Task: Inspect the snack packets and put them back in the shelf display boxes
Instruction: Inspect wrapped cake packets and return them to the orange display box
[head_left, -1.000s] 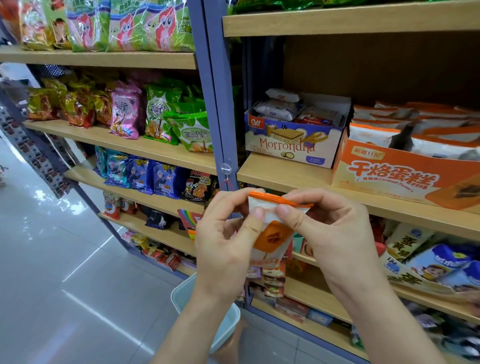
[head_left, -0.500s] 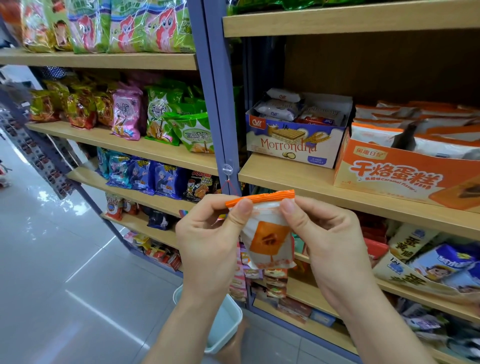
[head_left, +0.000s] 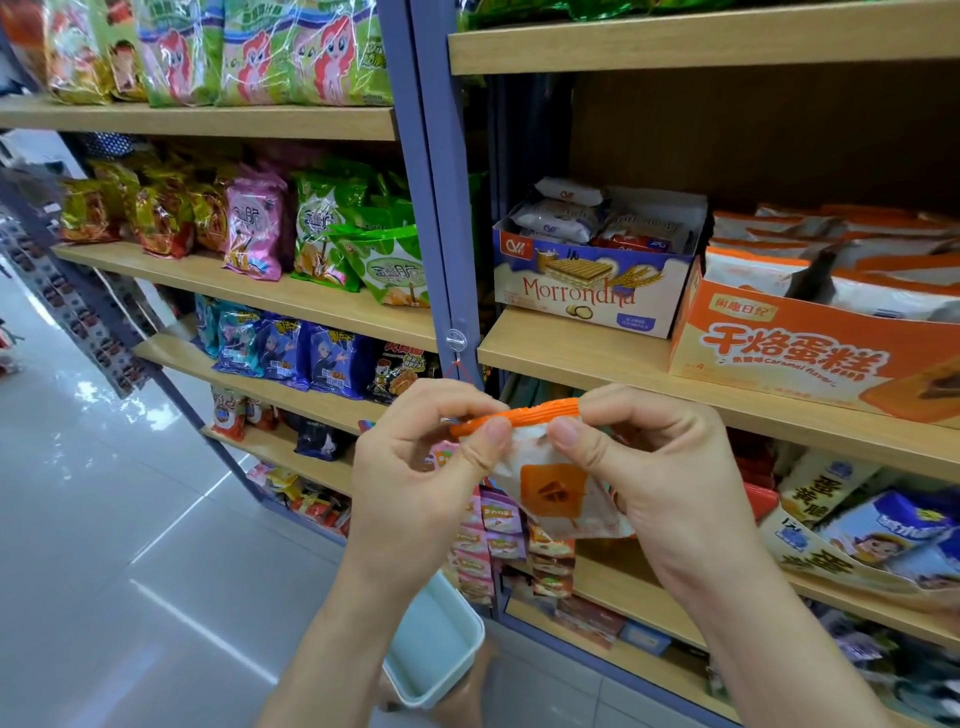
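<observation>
As left hand (head_left: 415, 467) and right hand (head_left: 662, 483) pinch, packet (head_left: 555, 493) hangs, seam-up

Pale bin (head_left: 436, 649) — glossy tiled floor (head_left: 104, 519)

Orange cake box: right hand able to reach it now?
Probably yes. The orange cake box sits open-topped above-right of the right hand, nothing between, though that hand pinches the snack packet.

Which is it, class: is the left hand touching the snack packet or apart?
Touching. Head view: the left hand pinches the snack packet at its orange seam.
</observation>
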